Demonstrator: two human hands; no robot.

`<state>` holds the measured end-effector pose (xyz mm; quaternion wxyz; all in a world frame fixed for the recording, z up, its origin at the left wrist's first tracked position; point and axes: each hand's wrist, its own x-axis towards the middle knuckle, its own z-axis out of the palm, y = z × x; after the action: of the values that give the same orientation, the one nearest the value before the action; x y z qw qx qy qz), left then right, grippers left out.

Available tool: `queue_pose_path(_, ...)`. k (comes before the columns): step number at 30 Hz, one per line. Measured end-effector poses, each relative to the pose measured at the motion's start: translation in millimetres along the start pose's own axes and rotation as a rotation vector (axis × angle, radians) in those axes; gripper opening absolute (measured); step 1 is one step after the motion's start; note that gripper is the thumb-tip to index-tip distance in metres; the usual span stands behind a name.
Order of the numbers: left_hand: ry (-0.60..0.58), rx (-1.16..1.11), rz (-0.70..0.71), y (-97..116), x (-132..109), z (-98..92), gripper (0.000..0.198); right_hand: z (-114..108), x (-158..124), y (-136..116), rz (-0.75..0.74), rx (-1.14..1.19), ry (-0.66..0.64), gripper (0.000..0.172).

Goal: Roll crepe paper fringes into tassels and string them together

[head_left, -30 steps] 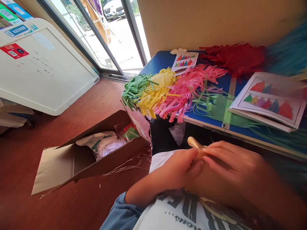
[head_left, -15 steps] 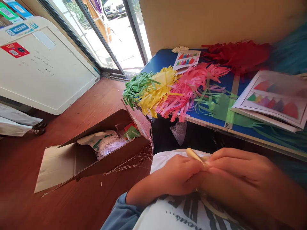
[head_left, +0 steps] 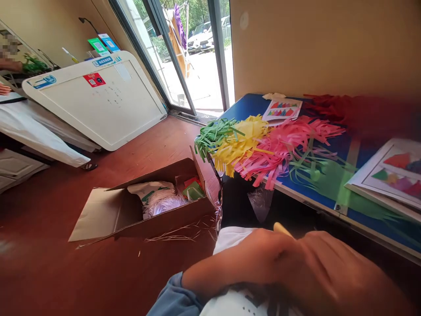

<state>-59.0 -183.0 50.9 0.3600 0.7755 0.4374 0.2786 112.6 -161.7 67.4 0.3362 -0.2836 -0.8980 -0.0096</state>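
Observation:
My left hand (head_left: 263,252) is closed over my lap, pressed against my right hand (head_left: 345,267). Between them a pale yellow, rolled or twisted strip (head_left: 282,229) sticks out, looking like paper; most of it is hidden under my fingers. Beyond my hands, fringed paper tassels lie in a row along the table edge: green (head_left: 215,131), yellow (head_left: 241,140) and pink (head_left: 286,142). Flat light-green fringed paper (head_left: 325,169) spreads beside them. Red fringed paper (head_left: 329,107) is at the back.
A blue table (head_left: 245,105) carries the papers, a small printed card (head_left: 283,109) and a larger printed packet (head_left: 388,175). An open cardboard box (head_left: 171,221) with shredded paper stands on the floor. Left are a whiteboard (head_left: 131,105) and a person in white trousers (head_left: 42,127).
The view has swung left and up, so table and box appear lower and further right. My hands have turned over the yellow strip, covering more of it.

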Motion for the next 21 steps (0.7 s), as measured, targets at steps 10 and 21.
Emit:
queue_pose_path(10,-0.034,-0.044,-0.036,0,-4,-2.0,0.011,-13,19,0,0.155,0.156,-0.08,0.021)
queue_pose_path(21,-0.075,-0.15,-0.116,3,4,-11.5,0.02,-30,32,31,0.699,0.438,-0.238,0.032)
